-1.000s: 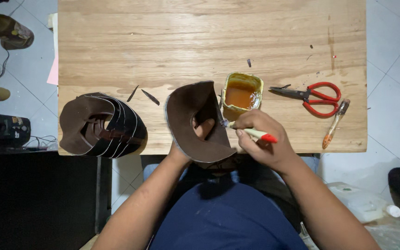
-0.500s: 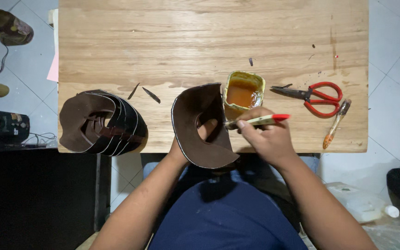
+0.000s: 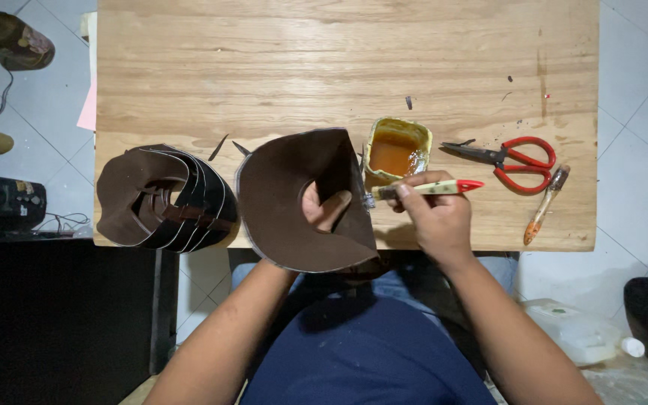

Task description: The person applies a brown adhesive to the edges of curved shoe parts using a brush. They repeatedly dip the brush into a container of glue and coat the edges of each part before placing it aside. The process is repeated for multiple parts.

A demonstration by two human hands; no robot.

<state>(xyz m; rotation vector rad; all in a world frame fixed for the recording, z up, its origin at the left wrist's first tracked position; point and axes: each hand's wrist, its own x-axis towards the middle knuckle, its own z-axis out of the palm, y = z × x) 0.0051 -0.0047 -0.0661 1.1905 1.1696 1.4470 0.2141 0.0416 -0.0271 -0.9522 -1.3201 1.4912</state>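
leather piece (image 3: 283, 202): thin, floppy, light — left hand (image 3: 324, 208) grips it through the cutout, at the bench (image 3: 264, 67) edge
brush (image 3: 421, 188): pinched in right hand (image 3: 433, 214), just below the glue tub (image 3: 397, 148)

A pale wooden surface (image 3: 301, 67) carries a stack of dark brown leather pieces (image 3: 163, 196) well to the left of the left grip (image 3: 324, 208). A small tub of amber glue (image 3: 397, 148) sits just above the right grip (image 3: 433, 217); red-handled scissors (image 3: 511, 156) and a small brush (image 3: 545, 204) lie to its right.
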